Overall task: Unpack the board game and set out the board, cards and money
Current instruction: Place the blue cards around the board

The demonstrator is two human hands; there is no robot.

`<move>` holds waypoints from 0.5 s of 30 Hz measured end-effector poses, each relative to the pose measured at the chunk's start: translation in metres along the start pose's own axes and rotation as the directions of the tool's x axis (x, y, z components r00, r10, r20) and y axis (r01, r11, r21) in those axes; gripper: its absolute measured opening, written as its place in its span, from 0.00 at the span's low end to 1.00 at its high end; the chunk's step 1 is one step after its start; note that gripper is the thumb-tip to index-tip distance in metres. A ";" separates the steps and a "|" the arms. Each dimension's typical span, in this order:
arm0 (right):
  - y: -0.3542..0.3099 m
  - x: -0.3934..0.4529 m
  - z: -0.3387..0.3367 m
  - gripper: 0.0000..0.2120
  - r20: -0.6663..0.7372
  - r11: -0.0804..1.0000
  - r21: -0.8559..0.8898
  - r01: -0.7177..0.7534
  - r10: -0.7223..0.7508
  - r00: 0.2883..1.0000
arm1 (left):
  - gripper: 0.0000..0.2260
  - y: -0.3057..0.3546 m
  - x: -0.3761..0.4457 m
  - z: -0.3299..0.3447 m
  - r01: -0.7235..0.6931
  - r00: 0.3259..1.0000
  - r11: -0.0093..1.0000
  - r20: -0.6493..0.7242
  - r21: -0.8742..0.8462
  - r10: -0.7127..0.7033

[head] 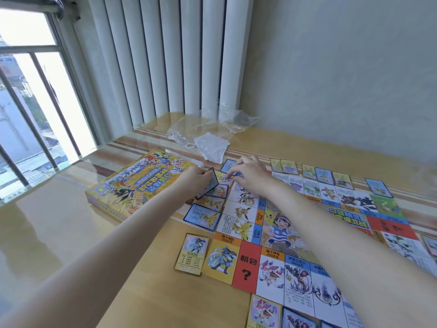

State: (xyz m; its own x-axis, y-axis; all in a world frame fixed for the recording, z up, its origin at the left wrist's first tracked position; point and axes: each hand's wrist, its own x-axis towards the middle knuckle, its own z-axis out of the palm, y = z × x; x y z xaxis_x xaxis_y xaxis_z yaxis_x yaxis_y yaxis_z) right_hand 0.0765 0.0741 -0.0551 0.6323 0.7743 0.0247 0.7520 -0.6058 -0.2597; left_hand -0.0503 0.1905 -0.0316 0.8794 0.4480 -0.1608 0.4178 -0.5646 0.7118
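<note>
The colourful game board (290, 223) lies unfolded on the yellow table. Property cards line its edges: a blue-framed card (202, 217) and a gold-framed card (192, 254) on the left, several along the far edge (324, 174), more at the bottom (263, 312). My left hand (194, 177) grips a small stack of blue-framed cards (208, 183), tilted up, at the board's far-left corner. My right hand (248, 171) reaches just beside it, its fingertips pinching a card (229, 165) low over the table at that corner. No money is in sight.
The yellow game box (139, 185) lies left of the board. Crumpled clear plastic wrap (210, 136) sits behind it near a white radiator (165, 55). A window with bars (30, 102) is on the left, and a glass sheet covers the table (71, 233).
</note>
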 end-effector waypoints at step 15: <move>0.003 -0.004 -0.003 0.14 -0.051 0.986 0.167 0.004 0.004 0.999 | 0.15 0.004 0.009 0.006 -0.009 0.999 0.951 -0.040 -0.310 -0.003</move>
State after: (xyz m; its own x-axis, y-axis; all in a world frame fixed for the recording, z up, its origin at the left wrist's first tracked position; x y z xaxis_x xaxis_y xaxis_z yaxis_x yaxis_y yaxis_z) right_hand 0.0769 0.0691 -0.0529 0.6441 0.7615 0.0725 0.7132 -0.5636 -0.4168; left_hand -0.0396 0.1882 -0.0340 0.8681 0.4775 -0.1356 0.3182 -0.3257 0.8903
